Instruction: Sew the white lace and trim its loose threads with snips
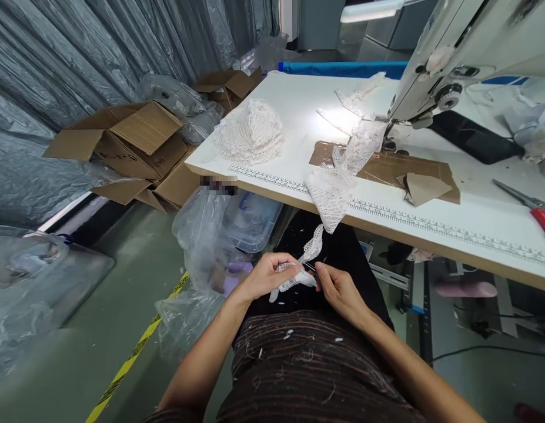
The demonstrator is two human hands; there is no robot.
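Over my lap, my left hand [277, 271] pinches a piece of white lace [306, 278]. My right hand [340, 289] is closed on what look like small thread snips [309, 267], their thin metal blades at the lace beside my left fingertips. The fingers hide most of the tool. From the piece in my lap, a narrow lace strip [314, 244] runs up towards wider lace [331, 197] hanging over the table edge. That lace continues up to the needle area of a sewing machine [435, 76].
A pile of white lace [250, 132] lies on the white table [294, 100]. Brown cardboard [387, 170] lies beneath the machine. Red-handled scissors [530, 202] rest at the right. Open cardboard boxes [135, 138] and plastic bags [201, 235] stand at the left.
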